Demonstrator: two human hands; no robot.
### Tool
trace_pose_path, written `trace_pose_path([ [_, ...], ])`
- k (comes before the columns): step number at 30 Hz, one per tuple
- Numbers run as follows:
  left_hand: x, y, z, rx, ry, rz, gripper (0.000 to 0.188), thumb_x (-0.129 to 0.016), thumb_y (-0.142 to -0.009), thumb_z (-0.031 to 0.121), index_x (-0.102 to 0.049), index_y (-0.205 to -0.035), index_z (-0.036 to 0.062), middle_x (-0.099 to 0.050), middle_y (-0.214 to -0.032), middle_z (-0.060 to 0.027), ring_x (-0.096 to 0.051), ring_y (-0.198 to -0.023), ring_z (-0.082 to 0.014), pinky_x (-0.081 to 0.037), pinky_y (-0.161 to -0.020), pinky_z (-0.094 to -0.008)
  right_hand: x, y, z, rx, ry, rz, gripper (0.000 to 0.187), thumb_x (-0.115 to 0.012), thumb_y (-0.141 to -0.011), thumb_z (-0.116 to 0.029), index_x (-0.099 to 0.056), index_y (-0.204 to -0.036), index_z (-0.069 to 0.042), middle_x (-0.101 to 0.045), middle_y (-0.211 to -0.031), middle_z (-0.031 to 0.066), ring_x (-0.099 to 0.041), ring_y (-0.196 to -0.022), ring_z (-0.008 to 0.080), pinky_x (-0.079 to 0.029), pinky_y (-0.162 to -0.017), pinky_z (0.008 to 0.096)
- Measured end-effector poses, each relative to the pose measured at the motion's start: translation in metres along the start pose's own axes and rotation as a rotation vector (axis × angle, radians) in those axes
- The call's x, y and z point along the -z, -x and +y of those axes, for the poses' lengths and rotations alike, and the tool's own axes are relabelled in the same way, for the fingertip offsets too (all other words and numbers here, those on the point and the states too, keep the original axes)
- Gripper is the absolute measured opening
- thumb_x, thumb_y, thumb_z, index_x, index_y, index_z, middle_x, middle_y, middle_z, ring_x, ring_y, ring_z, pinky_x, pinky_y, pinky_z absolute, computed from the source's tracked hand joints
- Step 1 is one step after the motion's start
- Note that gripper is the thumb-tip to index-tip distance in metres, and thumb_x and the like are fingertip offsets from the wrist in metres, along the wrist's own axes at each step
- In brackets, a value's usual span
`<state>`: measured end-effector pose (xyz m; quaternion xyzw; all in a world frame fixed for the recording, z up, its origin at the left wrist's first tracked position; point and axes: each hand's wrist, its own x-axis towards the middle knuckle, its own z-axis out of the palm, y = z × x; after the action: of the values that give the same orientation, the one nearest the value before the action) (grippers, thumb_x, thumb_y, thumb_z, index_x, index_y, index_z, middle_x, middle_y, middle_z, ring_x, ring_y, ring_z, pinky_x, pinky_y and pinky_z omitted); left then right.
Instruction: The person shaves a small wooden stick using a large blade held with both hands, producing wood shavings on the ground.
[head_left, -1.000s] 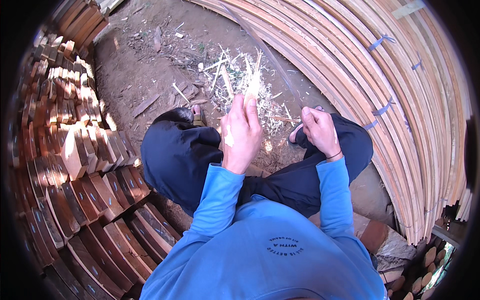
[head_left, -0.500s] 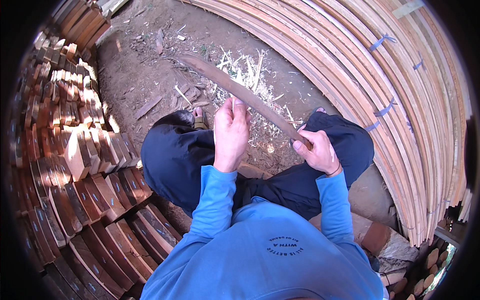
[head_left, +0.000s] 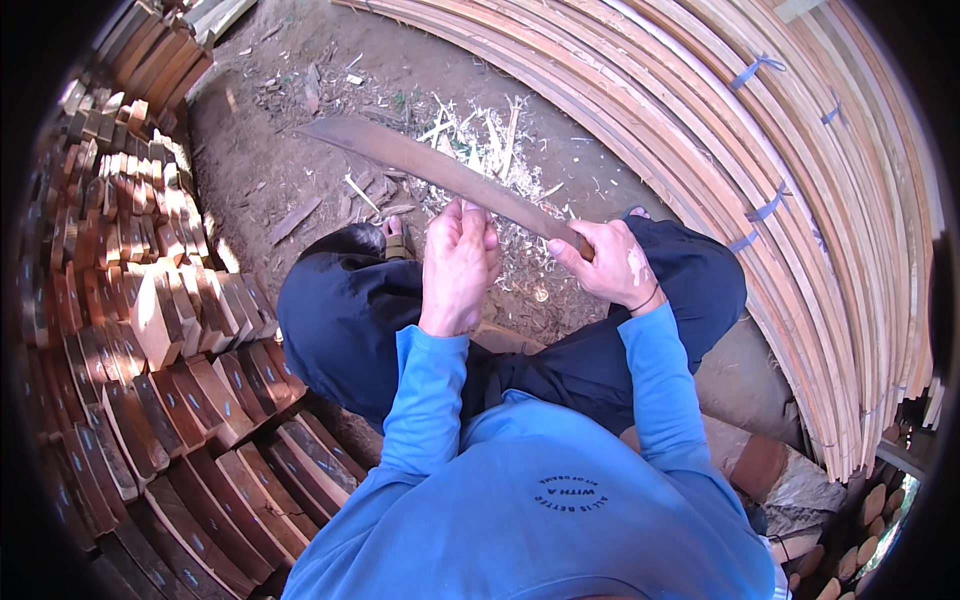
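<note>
My right hand [head_left: 612, 264] is closed around the handle of a machete [head_left: 432, 173]. Its long brown blade runs up and to the left, the broad curved tip farthest from me. Beneath the middle of the blade, my left hand [head_left: 458, 268] is closed in a pinch, fingertips right by the metal. A thin pale stick seems to be in that pinch, almost wholly hidden by the fingers. Pale wood shavings [head_left: 490, 140] lie scattered on the ground beyond the blade.
Stacked wooden blocks [head_left: 190, 400] fill the left side. Long bent wooden strips [head_left: 690, 130], tied with blue bands, curve along the right. My knees in dark trousers [head_left: 345, 310] flank the hands. Bark and wood scraps [head_left: 375, 190] lie on the dirt; several round poles [head_left: 865, 520] sit at lower right.
The machete has moved left and its blade has tilted flatter, showing more of its broad face. My right hand went up and left with it; my left hand shifted only slightly.
</note>
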<state>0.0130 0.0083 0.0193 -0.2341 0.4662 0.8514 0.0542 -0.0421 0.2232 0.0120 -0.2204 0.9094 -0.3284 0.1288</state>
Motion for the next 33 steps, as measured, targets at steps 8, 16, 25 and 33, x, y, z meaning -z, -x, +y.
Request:
trace_pose_path([
  [8, -0.007, 0.001, -0.002, -0.001, -0.143, -0.1, 0.026, -0.049, -0.115, 0.03, -0.051, -0.098, 0.011, -0.038, -0.066, 0.0089, -0.027, -0.048, -0.0015, -0.021, -0.041, -0.0224, 0.008, -0.034, 0.009, -0.14, -0.092, 0.15, 0.067, -0.06, -0.103, -0.057, -0.065, -0.078, 0.004, -0.055, -0.062, 0.0228, -0.052, -0.057, 0.0363, -0.043, -0.06, 0.0471],
  [16, -0.01, 0.004, 0.002, 0.026, -0.025, -0.11, 0.028, -0.045, -0.116, 0.031, -0.05, -0.097, 0.0108, -0.034, -0.064, 0.0093, -0.025, -0.046, -0.002, -0.018, -0.04, -0.0233, 0.023, 0.018, -0.012, 0.004, -0.157, 0.028, 0.058, -0.066, -0.101, -0.052, -0.067, -0.081, 0.003, -0.052, -0.061, 0.0221, -0.053, -0.054, 0.037, -0.043, -0.055, 0.0448],
  [25, -0.003, 0.012, -0.003, 0.165, -0.041, -0.231, 0.033, -0.047, -0.115, 0.034, -0.054, -0.094, 0.0104, -0.046, -0.068, 0.006, -0.034, -0.048, -0.0024, -0.026, -0.041, -0.023, 0.019, -0.004, -0.002, -0.067, -0.041, 0.087, 0.058, -0.063, -0.103, -0.05, -0.068, -0.082, 0.004, -0.057, -0.061, 0.0236, -0.061, -0.056, 0.0409, -0.046, -0.056, 0.0469],
  [33, -0.008, 0.001, -0.013, -0.336, -0.514, 0.033, 0.038, -0.048, -0.115, 0.031, -0.059, -0.09, 0.0053, -0.052, -0.069, 0.003, -0.047, -0.063, -0.0067, -0.037, -0.058, -0.0249, 0.025, -0.008, -0.005, -0.292, -0.235, 0.093, 0.059, -0.061, -0.106, -0.049, -0.068, -0.083, 0.005, -0.055, -0.058, 0.0208, -0.056, -0.053, 0.0351, -0.044, -0.056, 0.0433],
])
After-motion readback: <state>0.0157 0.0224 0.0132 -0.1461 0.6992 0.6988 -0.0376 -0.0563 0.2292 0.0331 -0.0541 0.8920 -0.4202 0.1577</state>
